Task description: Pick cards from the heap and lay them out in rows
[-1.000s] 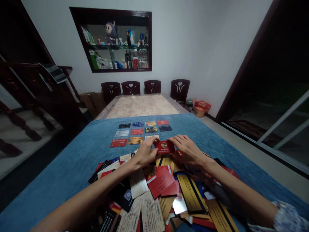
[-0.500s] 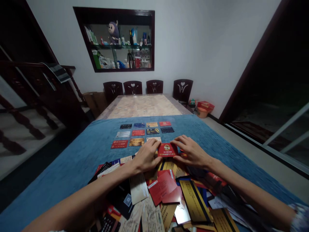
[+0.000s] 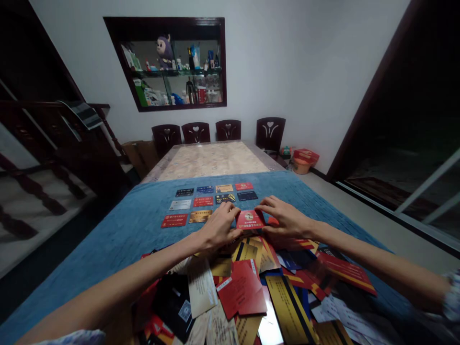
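A red card (image 3: 249,220) with a round pale emblem and yellow lettering is held level between my two hands. My left hand (image 3: 220,226) pinches its left edge, and my right hand (image 3: 283,218) pinches the right edge. Just below lies a loose heap of cards: a gold card (image 3: 287,306) with a dark stripe, red cards (image 3: 242,290) and a black card (image 3: 176,306) with a square code. Beyond my hands, cards lie face up in rows, among them a silver card (image 3: 180,205) and a bronze card (image 3: 201,216). My left hand partly hides the nearest row.
A blue cloth (image 3: 118,230) covers the near part of the table, with bare tabletop (image 3: 215,158) beyond. Dark chairs (image 3: 271,134) stand at the far end. A shelf niche (image 3: 168,72) is set in the wall. A stair railing (image 3: 53,129) runs on the left.
My hands stay on the red card, which has tilted and catches more light. The view has shifted slightly, showing more of the heap at the right.
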Motion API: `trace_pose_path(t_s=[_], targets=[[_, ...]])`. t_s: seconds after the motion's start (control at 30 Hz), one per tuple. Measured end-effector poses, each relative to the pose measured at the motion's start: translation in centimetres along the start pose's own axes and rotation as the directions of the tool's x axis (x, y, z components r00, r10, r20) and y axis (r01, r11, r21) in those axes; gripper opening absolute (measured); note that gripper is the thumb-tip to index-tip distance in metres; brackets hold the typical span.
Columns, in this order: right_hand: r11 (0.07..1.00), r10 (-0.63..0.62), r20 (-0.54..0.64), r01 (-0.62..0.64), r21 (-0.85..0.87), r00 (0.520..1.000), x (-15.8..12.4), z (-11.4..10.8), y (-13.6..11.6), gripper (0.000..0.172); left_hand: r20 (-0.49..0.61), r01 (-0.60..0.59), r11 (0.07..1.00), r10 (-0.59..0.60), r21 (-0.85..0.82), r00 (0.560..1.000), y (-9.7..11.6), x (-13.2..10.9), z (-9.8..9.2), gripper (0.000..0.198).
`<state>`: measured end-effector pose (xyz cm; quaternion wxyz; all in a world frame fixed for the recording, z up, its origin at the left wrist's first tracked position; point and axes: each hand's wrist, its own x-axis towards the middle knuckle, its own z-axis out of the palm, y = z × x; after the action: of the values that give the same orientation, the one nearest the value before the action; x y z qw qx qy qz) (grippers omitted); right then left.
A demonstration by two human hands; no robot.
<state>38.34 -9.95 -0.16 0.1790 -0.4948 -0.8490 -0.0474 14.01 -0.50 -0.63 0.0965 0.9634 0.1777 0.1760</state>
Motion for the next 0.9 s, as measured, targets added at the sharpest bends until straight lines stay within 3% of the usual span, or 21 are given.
trace_pose_path(t_s=[0.23,0.37,0.57,0.9], targets=[[1.000,0.024,0.039,-0.025,0.010,0.999,1.7,-0.1,3.3,0.041,0.013,0.005,1.000,-0.004,-0.027,1.000,-2.0,3.3,-0.2,0.022],[0.999,0.029,0.046,-0.030,0.022,0.999,2.9,0.2,5.7,0.042,0.037,0.013,1.000,-0.014,0.027,0.999,-3.3,5.6,-0.2,0.027],[0.999,0.050,0.074,-0.051,0.010,0.996,5.5,0.9,9.3,0.040,0.084,0.087,0.972,-0.108,0.216,0.991,-4.6,8.8,-0.4,0.027],[0.994,0.104,0.128,-0.107,0.013,0.986,9.1,2.3,14.0,0.035,0.127,0.197,0.944,-0.236,0.264,0.963,-7.2,13.2,0.2,0.032]])
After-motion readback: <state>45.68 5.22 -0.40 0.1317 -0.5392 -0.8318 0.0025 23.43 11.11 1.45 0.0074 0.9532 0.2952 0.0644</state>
